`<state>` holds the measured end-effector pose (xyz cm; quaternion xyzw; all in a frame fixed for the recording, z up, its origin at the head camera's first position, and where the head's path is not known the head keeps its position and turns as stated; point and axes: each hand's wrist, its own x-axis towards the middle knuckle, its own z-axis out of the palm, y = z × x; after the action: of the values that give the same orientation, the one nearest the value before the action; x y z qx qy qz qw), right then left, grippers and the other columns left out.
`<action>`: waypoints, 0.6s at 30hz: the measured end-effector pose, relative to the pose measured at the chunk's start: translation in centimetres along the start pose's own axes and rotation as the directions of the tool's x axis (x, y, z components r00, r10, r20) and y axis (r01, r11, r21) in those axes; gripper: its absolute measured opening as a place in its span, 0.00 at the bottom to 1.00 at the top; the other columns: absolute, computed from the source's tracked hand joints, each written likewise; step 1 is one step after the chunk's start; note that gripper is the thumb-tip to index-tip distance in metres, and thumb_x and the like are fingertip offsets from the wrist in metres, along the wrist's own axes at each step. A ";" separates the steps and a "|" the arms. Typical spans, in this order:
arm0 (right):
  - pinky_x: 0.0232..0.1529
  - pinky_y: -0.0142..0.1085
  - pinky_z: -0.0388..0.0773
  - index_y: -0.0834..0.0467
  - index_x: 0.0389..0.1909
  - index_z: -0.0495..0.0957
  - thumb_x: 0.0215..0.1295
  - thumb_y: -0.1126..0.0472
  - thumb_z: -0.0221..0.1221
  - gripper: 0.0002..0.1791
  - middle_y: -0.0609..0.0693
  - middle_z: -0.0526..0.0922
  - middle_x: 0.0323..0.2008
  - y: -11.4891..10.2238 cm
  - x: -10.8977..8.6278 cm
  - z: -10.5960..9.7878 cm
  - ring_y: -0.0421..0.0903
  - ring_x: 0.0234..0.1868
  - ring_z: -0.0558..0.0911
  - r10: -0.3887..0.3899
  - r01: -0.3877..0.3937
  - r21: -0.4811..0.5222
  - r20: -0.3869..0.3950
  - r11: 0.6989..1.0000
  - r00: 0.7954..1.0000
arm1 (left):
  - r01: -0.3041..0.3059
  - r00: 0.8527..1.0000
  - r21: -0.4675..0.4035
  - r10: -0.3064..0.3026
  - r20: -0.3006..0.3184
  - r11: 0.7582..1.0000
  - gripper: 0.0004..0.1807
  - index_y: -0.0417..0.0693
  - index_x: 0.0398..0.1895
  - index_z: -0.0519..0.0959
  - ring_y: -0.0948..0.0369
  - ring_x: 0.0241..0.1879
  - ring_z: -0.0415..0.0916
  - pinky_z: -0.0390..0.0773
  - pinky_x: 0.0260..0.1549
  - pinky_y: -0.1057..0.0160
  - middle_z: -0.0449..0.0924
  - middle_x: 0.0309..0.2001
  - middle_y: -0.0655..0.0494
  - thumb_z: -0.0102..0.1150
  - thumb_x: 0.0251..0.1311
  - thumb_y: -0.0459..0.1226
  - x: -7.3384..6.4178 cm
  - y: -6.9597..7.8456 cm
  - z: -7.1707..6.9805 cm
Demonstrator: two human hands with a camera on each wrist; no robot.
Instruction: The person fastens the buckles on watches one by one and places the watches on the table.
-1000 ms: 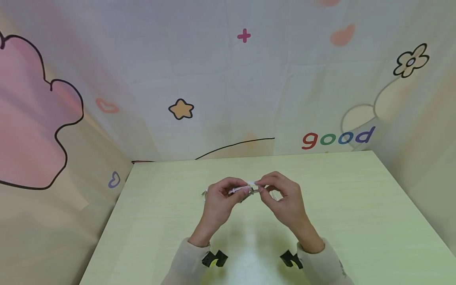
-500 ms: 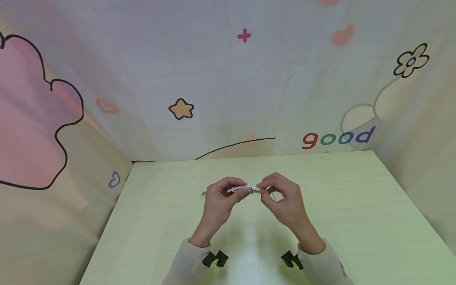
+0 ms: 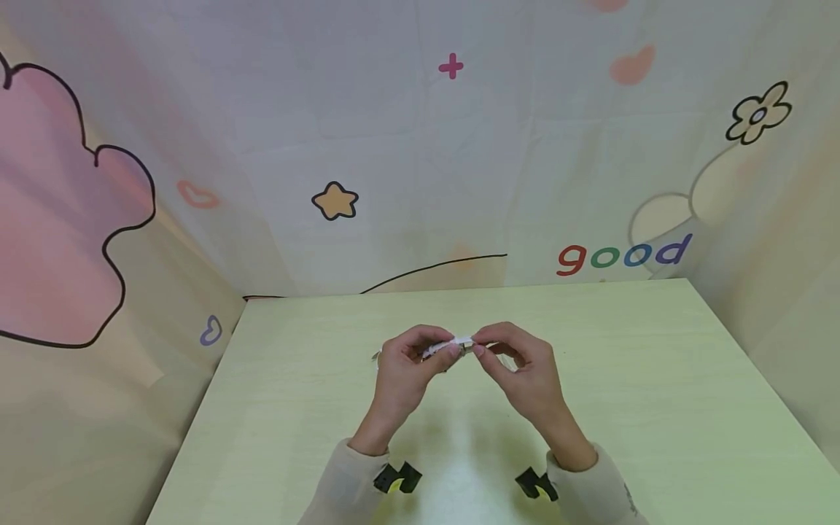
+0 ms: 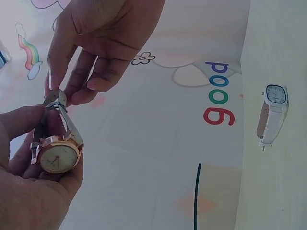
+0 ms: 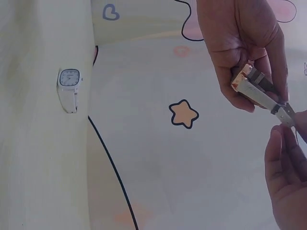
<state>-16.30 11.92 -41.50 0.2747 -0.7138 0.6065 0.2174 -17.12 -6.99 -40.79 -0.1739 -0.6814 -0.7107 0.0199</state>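
Note:
A rose-gold wristwatch with a round pale dial and a whitish strap is held up between both hands. My left hand grips it near the case, with the strap bent into a loop. My right hand pinches the strap's far end beside the buckle, thumb and forefinger close together. In the right wrist view the strap runs down from the left hand to those right fingertips. The dial is turned away there, and from the head view the hands hide most of the watch.
On the pale table lies a white square-faced watch, seen from the left wrist. Another white square watch shows in the right wrist view. A patterned curtain stands behind the table.
My right fingertips shifted slightly right along the strap end, then came back left toward the left hand. The left hand has kept its place and its hold on the wristwatch.

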 end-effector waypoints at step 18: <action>0.40 0.25 0.81 0.63 0.48 0.82 0.58 0.73 0.65 0.16 0.58 0.87 0.41 0.0 0.1 0.6 0.45 0.38 0.85 -0.045 0.040 -0.124 -0.033 0.991 0.998 | -0.019 0.999 0.021 0.020 -0.037 1.000 0.08 0.42 0.41 0.83 0.62 0.40 0.82 0.83 0.40 0.64 0.84 0.41 0.42 0.66 0.61 0.36 0.2 0.2 0.5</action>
<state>-16.40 11.31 -41.54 0.2650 -0.7398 0.5614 0.2596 -17.16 -6.45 -40.58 -0.1670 -0.6865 -0.7065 0.0415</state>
